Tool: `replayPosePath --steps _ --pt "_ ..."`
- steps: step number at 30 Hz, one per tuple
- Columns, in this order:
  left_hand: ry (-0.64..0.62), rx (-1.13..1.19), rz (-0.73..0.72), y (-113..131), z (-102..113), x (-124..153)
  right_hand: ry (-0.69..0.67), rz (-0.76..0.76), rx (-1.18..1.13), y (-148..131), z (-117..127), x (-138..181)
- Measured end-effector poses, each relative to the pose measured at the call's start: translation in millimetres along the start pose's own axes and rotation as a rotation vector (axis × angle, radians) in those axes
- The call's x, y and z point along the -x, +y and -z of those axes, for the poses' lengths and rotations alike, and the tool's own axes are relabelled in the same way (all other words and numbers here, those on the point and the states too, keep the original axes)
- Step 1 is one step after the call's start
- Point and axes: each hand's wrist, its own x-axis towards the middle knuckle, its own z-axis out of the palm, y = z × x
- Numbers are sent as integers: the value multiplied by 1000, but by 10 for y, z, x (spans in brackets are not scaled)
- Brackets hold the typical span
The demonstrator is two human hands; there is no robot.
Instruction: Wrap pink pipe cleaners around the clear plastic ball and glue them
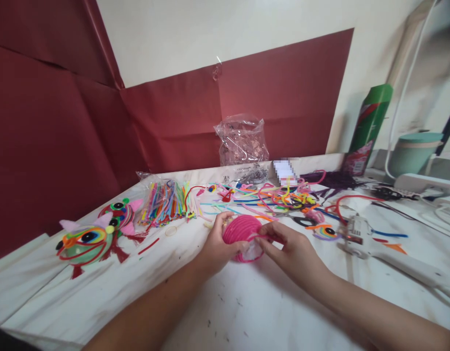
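Note:
Pink pipe cleaner is wound in rows around a rounded form (241, 229) in front of me, with a whitish patch showing low on its near side. My left hand (220, 243) is wrapped round its left side, the thumb pressed on the near face. At the right edge, my right hand (283, 243) pinches a pink strand against the wound rows with thumb and fingers. The far side of the form is hidden.
Left stand two decorated creature figures (88, 243) near a bundle of coloured pipe cleaners (168, 202). Loose pipe cleaners (269, 197) lie behind my hands. A glue gun (389, 261) lies right, with a green spray can (371, 129) and a clear plastic bag (242, 141) at the back.

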Motion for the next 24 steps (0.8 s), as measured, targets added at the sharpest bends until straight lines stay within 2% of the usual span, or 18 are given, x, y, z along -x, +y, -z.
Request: replayPosePath --steps 7,12,14,16,19,21,24 --pt "17 35 -11 47 26 4 52 42 -18 16 47 -23" --pt "61 70 -31 38 57 -12 320 83 -16 72 148 -104" --pt "48 132 -57 14 70 -28 371 65 -29 94 199 -156" --pt "28 180 -63 -10 79 -39 348 24 -21 118 225 -200" --pt "2 206 -68 -30 81 -42 189 -2 17 148 204 -224" --pt "-13 201 -71 -33 79 -35 93 69 42 148 173 -211" --pt "-27 172 -70 -29 74 -17 112 269 168 101 149 -175"
